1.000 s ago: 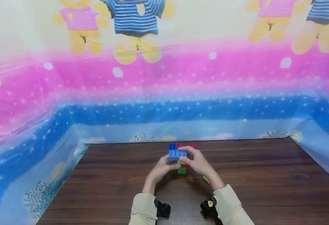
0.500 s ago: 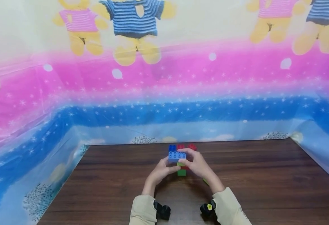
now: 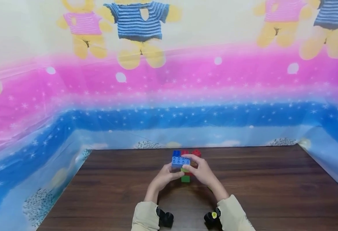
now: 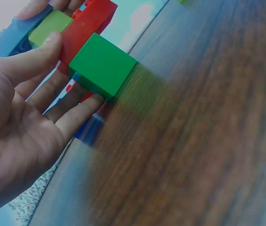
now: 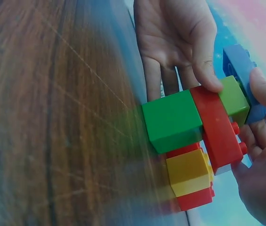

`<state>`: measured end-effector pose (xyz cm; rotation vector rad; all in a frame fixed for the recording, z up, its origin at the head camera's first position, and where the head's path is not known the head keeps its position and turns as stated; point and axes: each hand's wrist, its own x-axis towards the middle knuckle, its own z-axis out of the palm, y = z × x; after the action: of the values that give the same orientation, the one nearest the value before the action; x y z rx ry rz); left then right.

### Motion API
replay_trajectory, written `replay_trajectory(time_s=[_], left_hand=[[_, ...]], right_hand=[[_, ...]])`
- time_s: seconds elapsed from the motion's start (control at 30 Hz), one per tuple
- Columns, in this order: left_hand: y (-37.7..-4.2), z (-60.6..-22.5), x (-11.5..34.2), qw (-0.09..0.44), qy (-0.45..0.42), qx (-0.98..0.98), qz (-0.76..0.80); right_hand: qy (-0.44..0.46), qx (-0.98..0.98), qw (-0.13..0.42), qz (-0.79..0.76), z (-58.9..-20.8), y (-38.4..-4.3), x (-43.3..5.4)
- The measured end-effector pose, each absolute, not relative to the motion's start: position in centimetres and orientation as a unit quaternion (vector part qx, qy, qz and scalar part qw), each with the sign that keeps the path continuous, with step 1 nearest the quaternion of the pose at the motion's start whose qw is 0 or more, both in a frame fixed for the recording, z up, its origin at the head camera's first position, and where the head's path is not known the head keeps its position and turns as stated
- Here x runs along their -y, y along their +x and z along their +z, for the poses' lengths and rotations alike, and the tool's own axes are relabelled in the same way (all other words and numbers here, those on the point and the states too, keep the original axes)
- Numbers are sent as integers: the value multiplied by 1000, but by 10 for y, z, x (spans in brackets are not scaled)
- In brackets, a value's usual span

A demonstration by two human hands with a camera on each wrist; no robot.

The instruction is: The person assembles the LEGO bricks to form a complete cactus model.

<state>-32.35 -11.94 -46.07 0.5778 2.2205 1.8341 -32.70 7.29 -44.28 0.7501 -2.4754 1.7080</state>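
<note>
A small tower of toy building bricks stands on the table between my hands. A green brick is at its bottom, a longer red brick rests on that, then a lime brick, with a light blue eight-stud brick on top. My left hand holds the tower from the left, thumb against the lime and red bricks, fingers reaching behind. With thumb and fingers, my right hand pinches the blue brick, which juts out to the left. Whether the blue brick is fully pressed down cannot be told.
Behind the tower stand a dark blue brick and red bricks. A yellow brick sits between red ones there. A printed cloth hangs along the far side of the wooden table.
Both hands keep nearly the same hold on the tower. The head view has tilted slightly, and the lime piece by my right forearm has become almost wholly hidden.
</note>
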Motion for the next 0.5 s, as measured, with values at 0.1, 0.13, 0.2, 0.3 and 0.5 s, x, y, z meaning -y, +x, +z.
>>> replay_trajectory(time_s=[0.1, 0.13, 0.2, 0.3, 0.5], left_hand=[[-325, -462, 119, 104, 197, -750, 622], [-325, -462, 119, 103, 198, -751, 622], [-325, -463, 118, 105, 196, -751, 622], [-325, -464, 118, 105, 196, -750, 623], [-323, -463, 121, 107, 193, -746, 628]], right_hand=[[238, 803, 30, 545, -442, -326, -72], [235, 805, 31, 543, -442, -325, -72], [234, 807, 33, 541, -443, -324, -73], [229, 808, 32, 542, -444, -323, -73], [228, 808, 31, 542, -423, -308, -68]])
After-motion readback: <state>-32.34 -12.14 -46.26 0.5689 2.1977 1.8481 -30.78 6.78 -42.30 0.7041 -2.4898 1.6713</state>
